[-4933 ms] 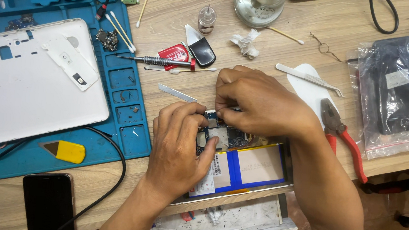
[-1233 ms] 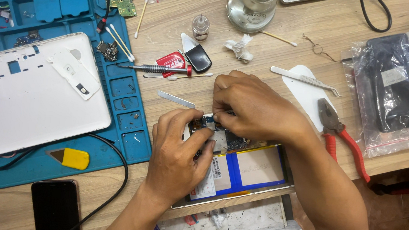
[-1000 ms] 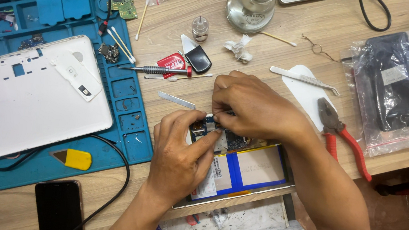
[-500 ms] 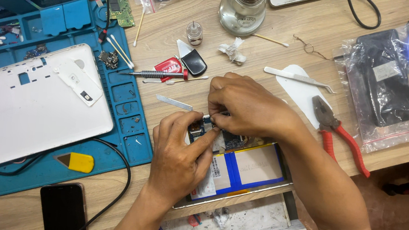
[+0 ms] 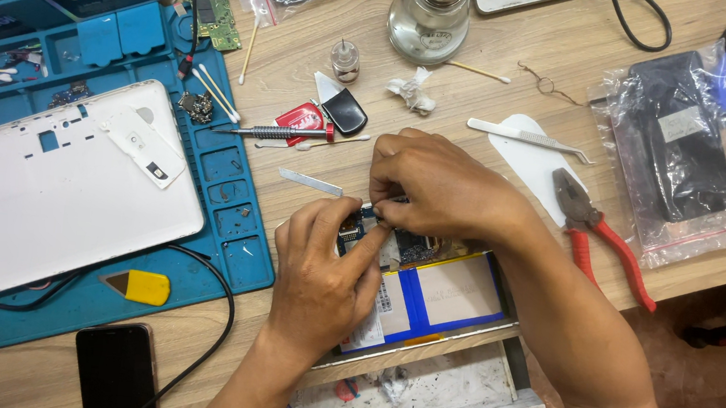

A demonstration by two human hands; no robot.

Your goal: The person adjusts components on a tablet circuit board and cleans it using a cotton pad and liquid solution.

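An opened tablet (image 5: 424,303) lies at the table's front edge, showing a silver battery with blue tape and a small circuit board at its top. My left hand (image 5: 321,275) rests on its left part, fingers pressing by the board. My right hand (image 5: 435,189) reaches over from the right, its fingertips pinched on something small at the circuit board (image 5: 412,246), which my fingers mostly hide.
A white tablet back cover (image 5: 54,192) lies on a blue repair mat (image 5: 226,244) at left. Nearby are a screwdriver (image 5: 272,132), a metal blade (image 5: 310,182), tweezers (image 5: 520,137), red-handled pliers (image 5: 600,231), a glass bottle (image 5: 430,15), a bagged black device (image 5: 679,146), a yellow pick (image 5: 138,286) and a dark phone (image 5: 112,371).
The view has shifted a little, so everything sits lower and more to the right. Both hands stay at the circuit board with only small finger movements.
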